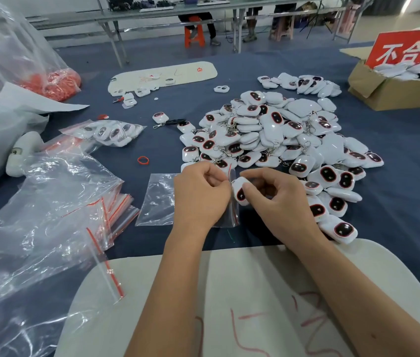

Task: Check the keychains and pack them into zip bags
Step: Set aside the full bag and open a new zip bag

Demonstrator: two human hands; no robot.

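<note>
Right hand (pixel 276 199) pinches a white oval keychain with dark red-ringed face (pixel 240 191) at the mouth of a clear red-zip bag (pixel 227 217), apparently pinched by left hand (pixel 198 197). Heaped white keychains (pixel 281 135) far right on table (pixel 397 176); spare clear zip bags (pixel 62 202) left.

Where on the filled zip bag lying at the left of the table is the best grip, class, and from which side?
Judging by how it lies, take the filled zip bag by its flat red-striped edge at the left end, coming from the left: the keychains bulge toward the right end, so there the plastic looks thin and easy to pinch.
</note>
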